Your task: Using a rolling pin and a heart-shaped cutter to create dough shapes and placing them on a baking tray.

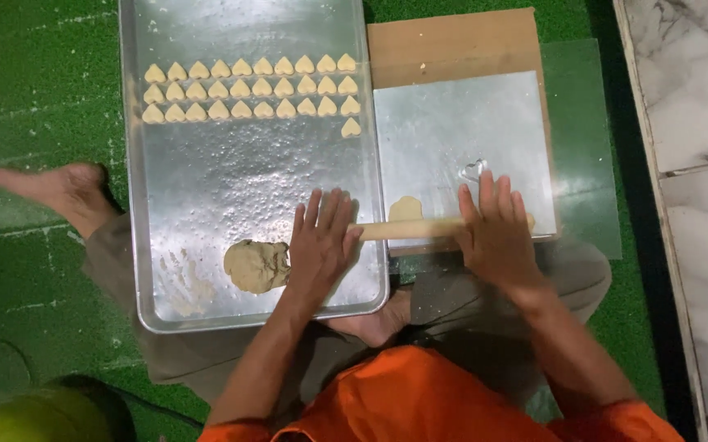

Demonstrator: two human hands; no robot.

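Observation:
My left hand [320, 241] and my right hand [497, 229] lie flat, fingers spread, on the two ends of a wooden rolling pin [410, 228]. Under the pin, on a shiny work sheet [460, 131], sits a small flattened piece of dough [405, 208]. A clear heart-shaped cutter [473, 170] rests just beyond my right fingertips. A lump of dough [256, 266] sits on the metal baking tray [248, 172], touching my left palm. Several heart-shaped cookies [252, 88] stand in rows at the tray's far end.
A wooden board [452, 41] lies under the work sheet, on a clear plastic mat [587, 147]. Green turf [35, 98] covers the floor. My bare foot [59, 188] lies left of the tray. A marble floor [689, 98] runs along the right.

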